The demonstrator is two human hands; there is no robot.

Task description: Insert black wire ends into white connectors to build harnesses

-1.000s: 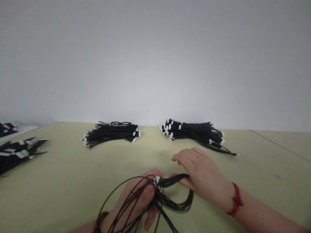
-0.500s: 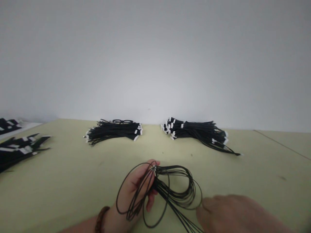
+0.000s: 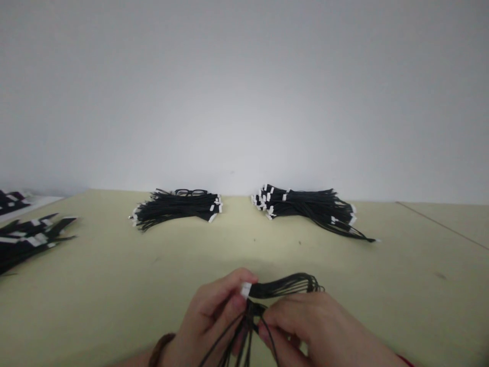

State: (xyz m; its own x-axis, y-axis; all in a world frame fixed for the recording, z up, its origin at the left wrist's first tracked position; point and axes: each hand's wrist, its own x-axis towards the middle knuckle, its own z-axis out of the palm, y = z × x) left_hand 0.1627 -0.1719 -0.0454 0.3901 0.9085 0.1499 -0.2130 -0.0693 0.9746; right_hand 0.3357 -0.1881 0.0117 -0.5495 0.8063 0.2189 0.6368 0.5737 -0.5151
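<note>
Low in the middle of the head view, my left hand (image 3: 214, 316) pinches a white connector (image 3: 246, 290) between thumb and forefinger. It belongs to a black wire harness (image 3: 284, 285) whose thin wires loop off to the right. More wires hang down below the connector, between my hands. Just right of it, the fingers of my right hand (image 3: 313, 326) are closed on some of these black wires. My fingers partly hide the wires, and the loose ends run out of the bottom of the view.
Against the wall on the yellowish table (image 3: 114, 285) lie two piles of black harnesses with white connectors, a left pile (image 3: 175, 209) and a right pile (image 3: 305, 206). Glasses (image 3: 191, 192) rest behind the left pile. More harnesses (image 3: 30, 239) lie at the far left.
My right hand has come in from the lower right and taken hold of the wires beside the connector. The wide loops over my left wrist are gone from there.
</note>
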